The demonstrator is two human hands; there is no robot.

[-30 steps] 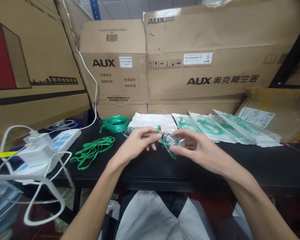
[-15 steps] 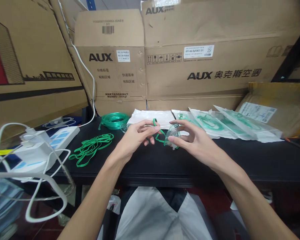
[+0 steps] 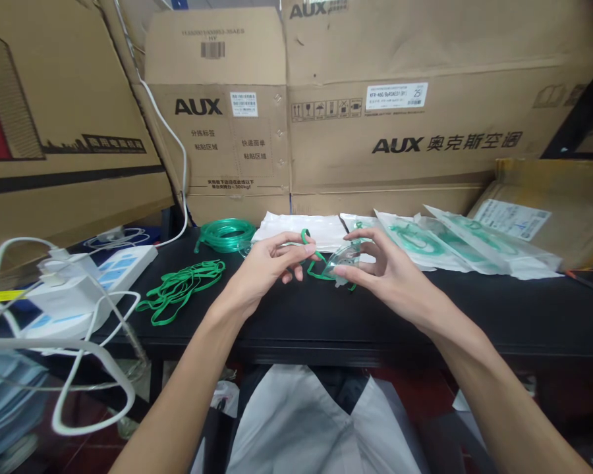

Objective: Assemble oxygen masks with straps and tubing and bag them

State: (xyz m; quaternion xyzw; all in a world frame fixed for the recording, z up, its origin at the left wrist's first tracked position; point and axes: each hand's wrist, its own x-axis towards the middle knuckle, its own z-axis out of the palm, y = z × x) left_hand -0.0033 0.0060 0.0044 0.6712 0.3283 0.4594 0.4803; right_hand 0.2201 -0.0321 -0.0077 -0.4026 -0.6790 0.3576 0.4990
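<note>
A clear oxygen mask (image 3: 344, 263) is held above the black table between the thumb and fingers of my right hand (image 3: 383, 263). My left hand (image 3: 277, 262) pinches a green elastic strap (image 3: 317, 272), whose end loops up over the fingertips. The strap runs from the left fingers to the mask's near side; where it joins the mask is hard to make out. Left of my left hand lies a loose bundle of green straps (image 3: 182, 289). A coil of green tubing (image 3: 226, 236) rests behind it. Part of another clear piece (image 3: 246, 248) shows behind my left hand.
Several clear packets (image 3: 474, 247) with green tubing lie at the back right, beside a white packet (image 3: 301, 227). A power strip (image 3: 128, 270) with white cables (image 3: 86, 349) sits at the left. Cardboard boxes (image 3: 405, 141) stand along the back; the table's front edge (image 3: 326, 352) is close to me.
My right hand has turned the mask so it lies more tilted, its outline now flatter. The left hand keeps its pinch on the strap. The whole view has shifted slightly.
</note>
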